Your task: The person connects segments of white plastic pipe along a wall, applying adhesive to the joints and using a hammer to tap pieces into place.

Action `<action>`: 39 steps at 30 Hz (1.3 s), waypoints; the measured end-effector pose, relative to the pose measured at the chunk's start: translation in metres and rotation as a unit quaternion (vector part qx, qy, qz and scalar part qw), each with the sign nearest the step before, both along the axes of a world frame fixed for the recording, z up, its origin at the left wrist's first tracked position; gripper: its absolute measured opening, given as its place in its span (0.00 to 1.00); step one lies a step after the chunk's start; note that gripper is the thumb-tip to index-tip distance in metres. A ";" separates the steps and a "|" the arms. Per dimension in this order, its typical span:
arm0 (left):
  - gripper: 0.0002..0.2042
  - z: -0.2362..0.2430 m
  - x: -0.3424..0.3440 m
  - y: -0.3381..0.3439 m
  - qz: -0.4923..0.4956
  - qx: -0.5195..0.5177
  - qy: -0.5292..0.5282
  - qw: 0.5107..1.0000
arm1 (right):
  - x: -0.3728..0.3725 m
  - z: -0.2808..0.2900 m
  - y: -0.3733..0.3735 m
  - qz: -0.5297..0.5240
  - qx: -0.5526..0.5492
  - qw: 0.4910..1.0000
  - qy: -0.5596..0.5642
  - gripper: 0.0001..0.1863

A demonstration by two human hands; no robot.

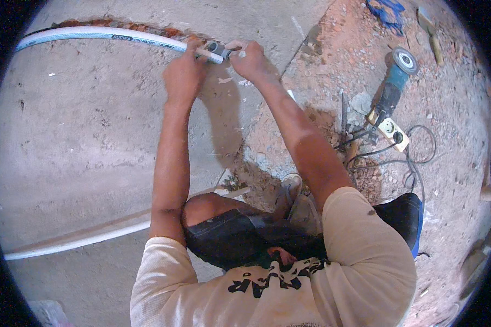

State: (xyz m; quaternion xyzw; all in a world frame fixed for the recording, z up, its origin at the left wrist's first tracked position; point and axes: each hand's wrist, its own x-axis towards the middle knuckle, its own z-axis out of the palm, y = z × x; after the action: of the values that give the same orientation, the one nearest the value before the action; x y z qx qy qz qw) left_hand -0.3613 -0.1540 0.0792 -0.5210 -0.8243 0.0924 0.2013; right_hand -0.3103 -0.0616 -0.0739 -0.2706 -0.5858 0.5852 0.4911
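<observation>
A long white plastic pipe (pixel 98 34) with blue edging comes in from the left, and my left hand (pixel 184 75) is closed around it near its cut end. Just beyond that end, a small grey pipe fitting (pixel 215 47) shows between my hands. The fingers of my right hand (pixel 249 62) are pinched at the fitting's right side, covering part of it. Fitting and pipe end lie very close together; whether they are joined I cannot tell.
A rough groove (pixel 120 24) runs along the pipe in the concrete surface. Another white pipe (pixel 82 240) lies lower left. On the rubble at right are an angle grinder (pixel 394 84), a power strip (pixel 393 133) with cables, a wooden-handled trowel (pixel 432 35) and a blue strap (pixel 387 15).
</observation>
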 end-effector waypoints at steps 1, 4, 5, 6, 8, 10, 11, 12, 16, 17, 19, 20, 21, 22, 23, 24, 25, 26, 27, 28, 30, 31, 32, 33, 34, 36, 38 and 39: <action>0.19 0.002 0.002 0.002 0.007 -0.003 0.000 1.000 | -0.001 -0.003 0.002 -0.001 0.002 1.000 -0.014 0.13; 0.21 0.000 0.001 0.003 0.007 -0.001 -0.004 1.000 | 0.000 -0.002 0.003 -0.010 0.001 0.999 -0.032 0.13; 0.21 0.001 0.001 0.003 0.006 0.001 -0.004 1.000 | -0.001 0.002 0.003 -0.017 -0.002 1.000 -0.020 0.12; 0.21 -0.001 0.000 0.001 0.004 0.002 -0.010 1.000 | 0.001 0.002 0.002 -0.024 -0.005 1.000 -0.013 0.12; 0.22 -0.005 -0.006 -0.001 -0.002 0.009 -0.011 1.000 | 0.007 0.000 -0.005 -0.073 0.000 0.997 0.009 0.11; 0.22 -0.010 -0.013 -0.006 -0.004 0.024 -0.006 1.000 | 0.014 -0.017 -0.004 -0.108 -0.011 0.994 0.006 0.09; 0.22 -0.014 -0.015 -0.006 -0.026 0.038 -0.018 0.999 | 0.022 -0.035 0.000 -0.122 -0.026 0.992 -0.007 0.09; 0.22 -0.017 -0.016 -0.006 -0.048 0.053 -0.027 0.997 | 0.029 -0.055 0.002 -0.134 -0.041 0.990 -0.016 0.09; 0.22 -0.027 -0.012 -0.003 -0.076 0.085 -0.069 0.991 | 0.064 -0.142 -0.006 -0.043 -0.079 0.963 -0.254 0.13; 0.22 -0.029 -0.010 -0.002 -0.098 0.101 -0.089 0.986 | 0.073 -0.165 -0.012 -0.014 -0.072 0.949 -0.306 0.15; 0.21 -0.033 -0.006 -0.005 -0.132 0.130 -0.132 0.974 | 0.099 -0.181 -0.028 0.042 -0.084 0.923 -0.374 0.18; 0.20 -0.037 -0.003 -0.008 -0.116 0.141 -0.151 0.972 | 0.112 -0.179 -0.039 0.067 -0.102 0.913 -0.388 0.19; 0.19 -0.042 0.005 -0.007 -0.128 0.131 -0.177 0.967 | 0.114 -0.187 -0.038 0.084 -0.114 0.892 -0.430 0.19; 0.18 -0.049 0.014 -0.005 -0.141 0.121 -0.203 0.961 | 0.120 -0.196 -0.039 0.104 -0.126 0.865 -0.474 0.19; 0.18 -0.058 0.024 -0.002 -0.153 0.111 -0.229 0.955 | 0.133 -0.208 -0.044 0.087 -0.095 0.871 -0.473 0.18; 0.17 -0.072 0.026 -0.004 -0.145 0.062 -0.248 0.956 | 0.139 -0.211 -0.049 0.077 -0.057 0.880 -0.465 0.17; 0.18 -0.098 0.020 -0.003 -0.149 0.005 -0.258 0.955 | 0.144 -0.214 -0.052 0.064 -0.020 0.887 -0.456 0.17; 0.19 -0.124 0.017 0.001 -0.155 -0.053 -0.269 0.949 | 0.148 -0.227 -0.047 0.070 -0.010 0.885 -0.461 0.17; 0.19 -0.141 0.028 0.008 -0.148 -0.103 -0.308 0.934 | 0.154 -0.246 -0.038 0.073 -0.003 0.880 -0.469 0.16; 0.18 -0.157 0.038 0.012 -0.136 -0.152 -0.344 0.917 | 0.162 -0.257 -0.032 0.080 0.006 0.876 -0.476 0.16; 0.17 -0.207 0.023 0.002 -0.206 -0.216 -0.288 0.910 | 0.180 -0.236 -0.025 0.050 -0.032 0.866 -0.497 0.16; 0.16 -0.237 0.014 0.001 -0.231 -0.243 -0.266 0.904 | 0.191 -0.218 -0.024 0.031 -0.053 0.858 -0.510 0.16; 0.16 -0.266 0.003 0.000 -0.253 -0.271 -0.243 0.896 | 0.198 -0.198 -0.027 0.016 -0.081 0.830 -0.552 0.15; 0.16 -0.286 -0.001 0.003 -0.282 -0.297 -0.222 0.885 | 0.209 -0.185 -0.030 0.020 -0.086 0.815 -0.573 0.17; 0.14 -0.297 0.004 0.005 -0.289 -0.276 -0.237 0.885 | 0.222 -0.176 -0.035 0.021 -0.095 0.796 -0.598 0.18; 0.10 -0.314 0.009 0.000 -0.296 -0.236 -0.262 0.888 | 0.241 -0.166 -0.047 0.002 -0.104 0.789 -0.606 0.17; 0.09 -0.327 0.007 0.005 -0.369 -0.213 -0.180 0.887 | 0.254 -0.161 -0.058 -0.072 -0.074 0.801 -0.589 0.15; 0.09 -0.332 0.005 0.007 -0.401 -0.202 -0.138 0.883 | 0.257 -0.160 -0.061 -0.106 -0.059 0.807 -0.578 0.14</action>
State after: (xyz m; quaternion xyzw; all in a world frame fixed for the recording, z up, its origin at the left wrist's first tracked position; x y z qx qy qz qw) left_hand -0.3567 -0.1471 -0.2531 -0.8439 -0.5280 0.0952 -0.0041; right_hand -0.0537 -0.1230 -0.2334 -0.6478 -0.6934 0.2980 0.1037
